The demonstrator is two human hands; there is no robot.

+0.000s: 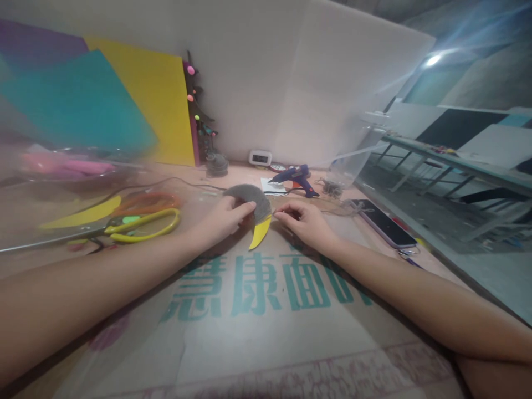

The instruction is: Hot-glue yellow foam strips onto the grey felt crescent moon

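A crescent-moon cutout stands tilted over the middle of the table. Its lower tip is bare yellow, while the upper curve is covered in a fuzzy grey layer. My left hand grips the crescent from the left, thumb across the grey part. At the crescent's right edge, where grey meets yellow, my right hand is closed in a pinch. A thin dark strand seems to run from the crescent into those fingertips, and a faint line continues rightward behind the hand.
Yellow-handled scissors and a yellow cutout lie left. Behind are a glue gun, a small clock, a wire coil and a decorated little tree. A phone rests near the right table edge.
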